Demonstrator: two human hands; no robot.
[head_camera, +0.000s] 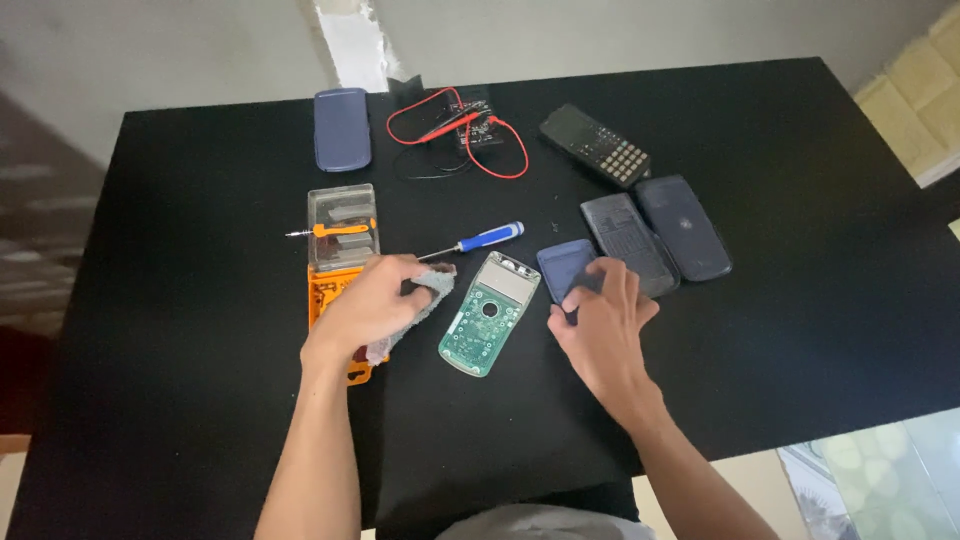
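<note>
On the black tabletop (780, 330), the left hand (372, 300) is curled around a crumpled grey cloth (428, 290), fingers closed on it, resting just left of a green circuit board (488, 313) with a pale display panel at its far end. The right hand (602, 322) lies palm down, fingers spread and bent, with its fingertips pressed on a small dark blue plastic cover (566, 267) just right of the board; it touches the cover but whether it grips it cannot be told.

Under the left wrist sits an orange tool tray (330, 290), and beyond it a clear plastic bit case (343, 222) with an orange-handled tool (330, 231) laid across it. A blue-handled screwdriver (478, 241) lies just beyond the cloth.

To the right of the cover are a grey keypad shell (628, 240) and a dark slide-on case (685, 227), side by side. At the far edge lie a blue rounded cover (342, 129), a tangle of red and black test leads (462, 132), and a black calculator (596, 145).
</note>
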